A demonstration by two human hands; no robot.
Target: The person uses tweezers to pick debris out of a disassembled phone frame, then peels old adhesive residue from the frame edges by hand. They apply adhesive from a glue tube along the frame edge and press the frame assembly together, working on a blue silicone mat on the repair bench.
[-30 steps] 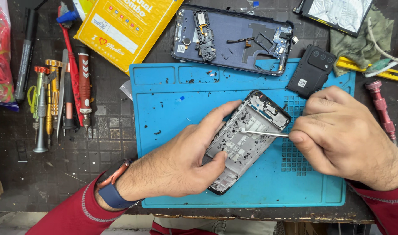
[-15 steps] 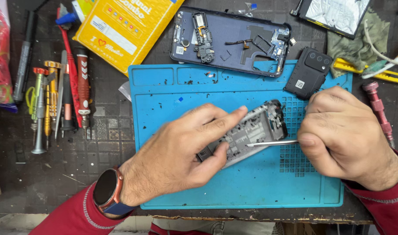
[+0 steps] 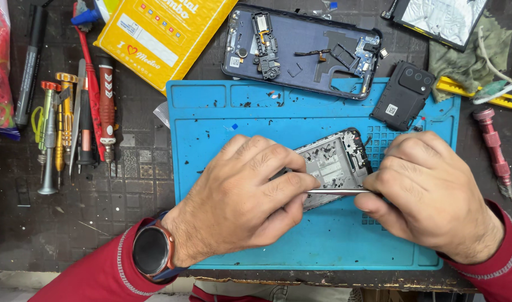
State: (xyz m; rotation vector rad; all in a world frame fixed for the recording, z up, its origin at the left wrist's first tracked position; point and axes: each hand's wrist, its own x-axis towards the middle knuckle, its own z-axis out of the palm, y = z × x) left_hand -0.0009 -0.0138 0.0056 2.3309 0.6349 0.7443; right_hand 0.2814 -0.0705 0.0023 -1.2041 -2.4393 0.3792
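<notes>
Now the left hand grips the phone frame, hiding its lower part, while the right hand pinches thin tweezers on the blue mat, free below both hands.

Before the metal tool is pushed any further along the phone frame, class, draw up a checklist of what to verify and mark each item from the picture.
1. Phone frame gripped by the left hand: ok, fingers wrap over it.
2. Frame over the blue mat, not the bare bench: ok.
3. Thin metal tool held firmly in the right hand: ok.
4. Tool tip seated in the frame's edge seam: cannot tell, the left fingers hide it.
5. Left fingertips out of the tool's line: not ok, they sit right at its tip.
6. Loose black camera cover away from the hands: ok.
</notes>
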